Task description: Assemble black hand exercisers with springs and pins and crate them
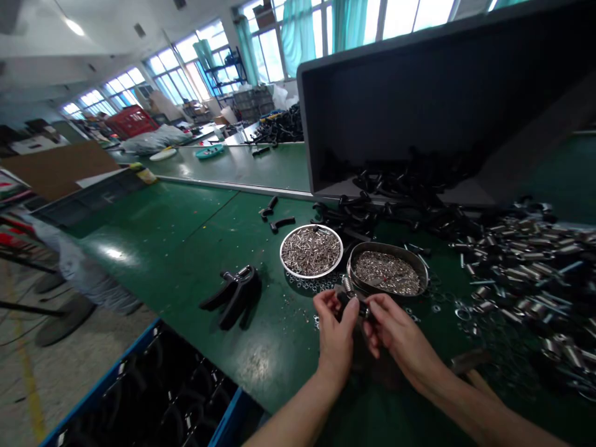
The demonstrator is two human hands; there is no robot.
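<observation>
My left hand [336, 332] is closed round a small black part with a metal spring [347, 285] sticking up from it. The fingertips of my right hand [388, 326] pinch at the right end of the same part. Just beyond my hands are a round white dish [283, 253] of small metal pins and an oval tin [424, 276] of tiny metal pieces. Nuts [311, 284] lie along the near side of the white dish. To the left, black hand grips [235, 295] with a spring rest on the green table [186, 248].
A large grey bin [305, 124] tipped on its side spills black parts [400, 208] behind the dishes. Springs [526, 254] and rings are heaped at the right. A hammer [479, 379] lies by my right forearm. A blue crate [139, 347] of black parts stands below the table edge.
</observation>
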